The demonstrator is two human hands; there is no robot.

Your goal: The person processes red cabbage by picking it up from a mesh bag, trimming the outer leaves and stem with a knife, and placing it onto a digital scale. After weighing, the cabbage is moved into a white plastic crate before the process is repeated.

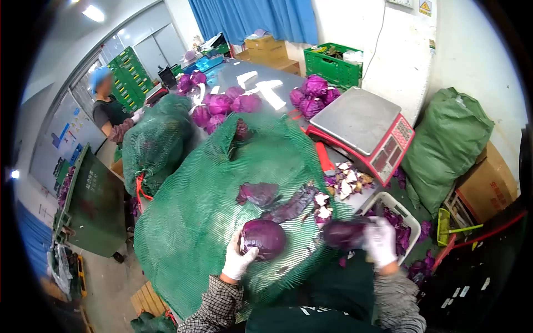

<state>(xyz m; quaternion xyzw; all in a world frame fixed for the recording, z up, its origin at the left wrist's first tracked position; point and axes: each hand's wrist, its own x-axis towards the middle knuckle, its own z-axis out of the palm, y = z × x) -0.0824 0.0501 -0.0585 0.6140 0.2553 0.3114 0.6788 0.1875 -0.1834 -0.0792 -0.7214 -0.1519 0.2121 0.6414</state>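
Observation:
My left hand (pixel 239 258), in a white glove, is closed around the side of a round red cabbage (pixel 264 240) above the green mesh bag (pixel 183 233). My right hand (pixel 381 242), also gloved and smeared by motion, grips a dark purple cabbage leaf (pixel 344 234) beside the white basket (pixel 414 219). Loose cabbage leaves (pixel 258 193) lie on the mesh just beyond the cabbage. Pale cut stem pieces (pixel 323 210) are close to them. The leaf's exact shape is blurred.
A red scale (pixel 361 122) stands at the right of the table, with cut scraps (pixel 350 182) in front. Several cabbages (pixel 219 104) sit farther back. A filled mesh sack (pixel 155 139) is at left; a person (pixel 105 105) stands behind it. A green sack (pixel 447 144) leans at right.

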